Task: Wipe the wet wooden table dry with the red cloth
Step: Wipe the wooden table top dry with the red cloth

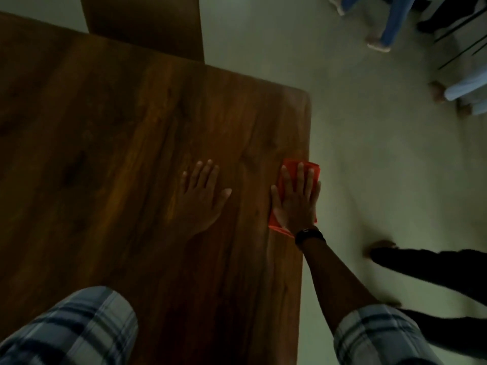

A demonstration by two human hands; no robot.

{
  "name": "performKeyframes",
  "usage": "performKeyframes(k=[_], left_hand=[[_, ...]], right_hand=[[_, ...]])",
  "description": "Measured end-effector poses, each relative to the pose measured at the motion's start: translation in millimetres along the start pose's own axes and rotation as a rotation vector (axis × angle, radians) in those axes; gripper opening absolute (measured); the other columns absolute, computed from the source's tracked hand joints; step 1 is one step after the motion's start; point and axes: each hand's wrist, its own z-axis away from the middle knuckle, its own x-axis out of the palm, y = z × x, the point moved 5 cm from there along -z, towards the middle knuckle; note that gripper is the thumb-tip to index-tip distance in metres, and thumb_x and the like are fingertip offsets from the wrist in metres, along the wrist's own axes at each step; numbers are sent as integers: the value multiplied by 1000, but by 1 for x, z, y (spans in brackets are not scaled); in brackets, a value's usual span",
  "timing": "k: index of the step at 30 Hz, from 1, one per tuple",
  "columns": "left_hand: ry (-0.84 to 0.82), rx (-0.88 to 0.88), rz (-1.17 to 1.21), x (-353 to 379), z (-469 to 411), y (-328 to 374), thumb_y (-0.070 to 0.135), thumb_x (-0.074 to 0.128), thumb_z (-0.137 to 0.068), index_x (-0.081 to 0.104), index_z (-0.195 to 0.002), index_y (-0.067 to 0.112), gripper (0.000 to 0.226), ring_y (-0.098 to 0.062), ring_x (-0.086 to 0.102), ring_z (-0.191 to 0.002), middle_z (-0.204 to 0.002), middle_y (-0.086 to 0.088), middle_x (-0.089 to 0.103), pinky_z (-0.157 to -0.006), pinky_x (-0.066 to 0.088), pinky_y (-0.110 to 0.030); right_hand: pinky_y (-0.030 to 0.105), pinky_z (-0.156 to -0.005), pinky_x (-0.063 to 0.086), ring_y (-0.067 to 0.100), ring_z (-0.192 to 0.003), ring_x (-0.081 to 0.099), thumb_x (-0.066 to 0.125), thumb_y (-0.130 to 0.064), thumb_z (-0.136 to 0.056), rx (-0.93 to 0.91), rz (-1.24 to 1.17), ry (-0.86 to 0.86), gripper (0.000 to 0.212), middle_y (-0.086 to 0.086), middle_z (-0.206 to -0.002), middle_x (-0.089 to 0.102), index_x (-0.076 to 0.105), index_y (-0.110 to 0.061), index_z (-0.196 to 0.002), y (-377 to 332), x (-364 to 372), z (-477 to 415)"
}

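The right grip [296,198] lies flat, fingers straight and slightly spread, pressing the red cloth [289,164] onto the desk [131,127] at its right edge; the cloth's right side reaches just past that edge. The left grip [201,196] rests flat on bare wood just left of it, fingers spread, holding nothing. A dark watch [308,235] circles the right wrist.

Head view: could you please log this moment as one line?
right hand flat on cloth at table edge | left hand flat on table
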Motion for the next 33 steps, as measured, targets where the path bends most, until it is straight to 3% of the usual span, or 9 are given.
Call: performKeyframes(k=[4,9,13,18,23,28,33], left_hand=[[21,-95,0,-14,-71,-14,74,23,-86,11,-152,17,88,-21,-4,-148,-161,-4,4,-119,-1,-49],[-190,-198,-86,-28,-128,-29,87,49,-61,-6,-152,16,127,-21,-13,-147,-160,-3,-13,-116,-8,-49],[-211,-191,-98,-28,-132,-28,86,52,-60,-7,-152,15,130,-21,-10,-147,-160,-4,-13,-118,-4,-50],[-200,-192,-48,-27,-129,-32,85,54,-59,-7,-152,18,130,-18,-14,-146,-160,0,-16,-118,-6,-48],[-191,-194,-53,-25,-127,-32,85,55,-57,-2,-153,19,129,-17,-12,-147,-160,1,-13,-116,-5,-55],[-242,-228,-56,-26,-124,-31,87,52,-57,-5,-152,22,129,-15,-17,-146,-158,4,-20,-112,-12,-62],[-273,-242,-98,-24,-124,-30,85,53,-61,-9,-152,22,126,-17,-18,-145,-158,2,-22,-110,-15,-64]], right_hand=[[57,-120,0,34,-151,-4,19,-64,-96,-17,-3,8,71,10,-165,-5,11,-28,-157,4,-11,-84],[54,-121,0,33,-151,-3,15,-66,-95,17,22,35,81,11,-165,-4,-5,-18,-157,-2,-26,-187],[56,-120,-5,32,-151,-6,19,-63,-99,65,6,42,78,12,-165,-4,-4,-15,-157,-34,-32,-242],[53,-119,-12,30,-151,-8,16,-58,-101,-114,-14,8,72,10,-165,-6,-4,-18,-157,-147,-21,-278],[53,-120,-9,29,-152,-6,17,-49,-103,-323,0,-12,65,10,-165,-4,-1,-18,-157,-247,-8,-272],[48,-120,-8,21,-152,-5,18,-46,-105,-363,-27,-11,59,1,-166,-3,3,-24,-158,-196,-17,-265],[51,-121,-6,22,-152,-3,18,-44,-106,-84,-53,28,59,4,-166,-1,3,-21,-157,-68,-35,-274]])
